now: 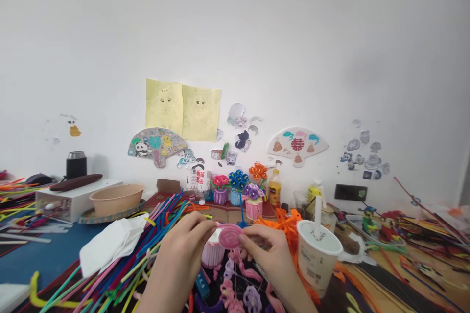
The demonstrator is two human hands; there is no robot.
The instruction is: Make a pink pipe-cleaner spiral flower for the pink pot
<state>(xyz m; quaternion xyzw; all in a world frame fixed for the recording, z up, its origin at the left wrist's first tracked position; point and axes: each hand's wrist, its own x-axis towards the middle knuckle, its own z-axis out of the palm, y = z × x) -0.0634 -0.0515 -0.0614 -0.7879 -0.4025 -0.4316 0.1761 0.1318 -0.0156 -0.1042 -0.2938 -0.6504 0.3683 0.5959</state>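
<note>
Between my two hands is a flat pink spiral coil of fuzzy pipe cleaner [230,237], its face turned toward me. The fingertips of my left hand [185,244] are pinched at the coil's left side, where a strand runs off it. My right hand [266,247] grips the right edge between thumb and fingers. Just behind and below the coil stands a small ribbed pale-pink pot [213,255], partly covered by it. Pink and lilac curled pipe-cleaner pieces [235,288] lie on the dark surface under my hands.
Bundled coloured pipe cleaners [135,254] and white tissues [112,247] lie left. A lidded drink cup with a straw [317,257] stands close to my right forearm. Behind are small pots of pipe-cleaner flowers [238,188], an orange pipe-cleaner heap [284,230] and a yellow bottle [274,190].
</note>
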